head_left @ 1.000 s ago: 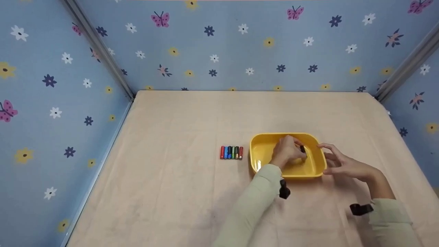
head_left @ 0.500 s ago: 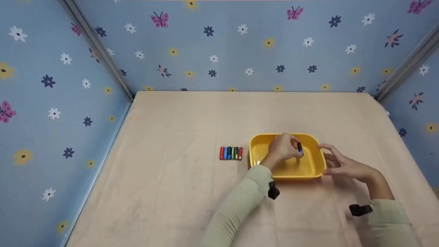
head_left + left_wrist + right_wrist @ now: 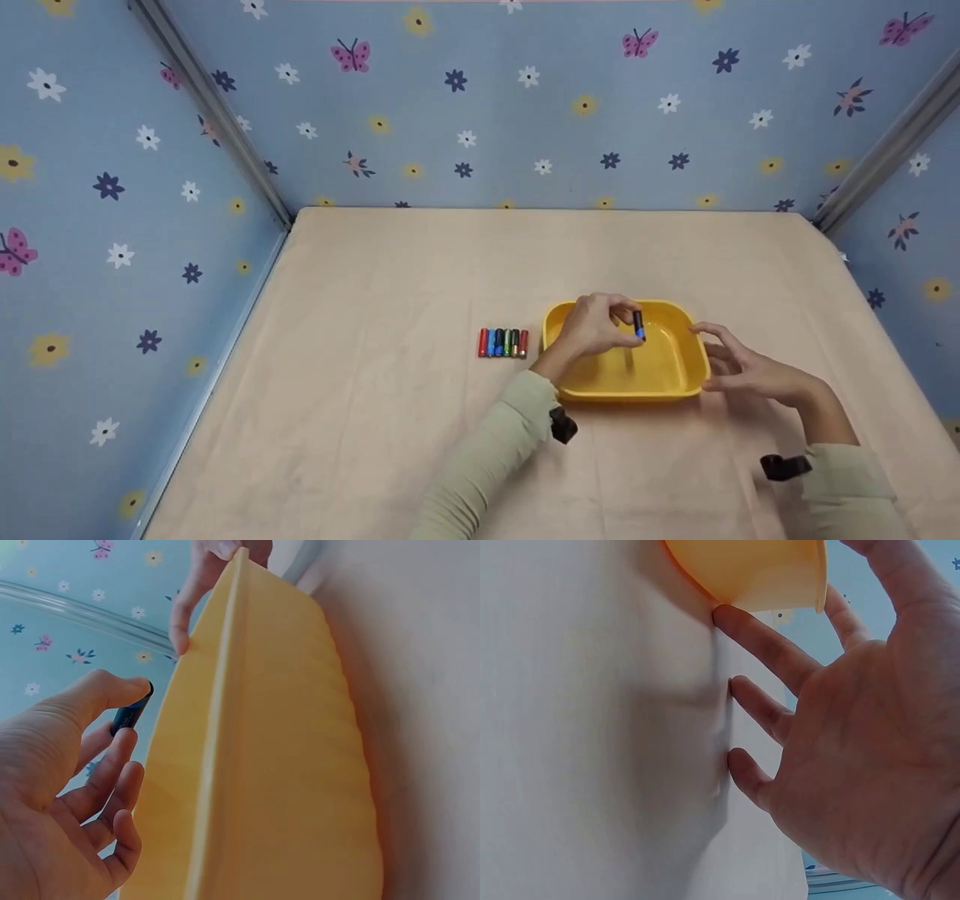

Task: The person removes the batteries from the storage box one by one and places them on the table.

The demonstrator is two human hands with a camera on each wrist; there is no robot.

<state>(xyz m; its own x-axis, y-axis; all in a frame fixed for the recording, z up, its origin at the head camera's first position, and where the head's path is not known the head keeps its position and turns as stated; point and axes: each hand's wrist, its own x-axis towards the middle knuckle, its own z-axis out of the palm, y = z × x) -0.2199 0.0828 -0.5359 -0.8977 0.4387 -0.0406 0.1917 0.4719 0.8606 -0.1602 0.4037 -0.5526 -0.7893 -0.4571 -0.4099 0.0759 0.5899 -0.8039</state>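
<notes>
Between the thumb and fingers of my left hand [image 3: 589, 326] is a small black battery with a blue end [image 3: 638, 326], pinched above the yellow tub [image 3: 626, 396]. In the left wrist view the battery [image 3: 132, 711] sits at the fingertips, with the other fingers loosely bent. My right hand [image 3: 757, 375] stays at the tub's right end, fingers spread, with fingertips touching the rim and wall. Seen from the right wrist, one fingertip meets the foot of the tub [image 3: 757, 574] and other fingertips rest on the cloth. The visible part of the tub's floor shows nothing on it.
Left of the tub lies a neat side-by-side row of several batteries [image 3: 503, 343] in red, blue, green and black. A beige cloth [image 3: 360, 390] covers the table. Blue flowered panels [image 3: 495, 112] stand at the back and sides.
My left hand has lifted the battery from inside the tub and moved left with it. The right hand has kept its place at the tub's end. The head view has tilted slightly.
</notes>
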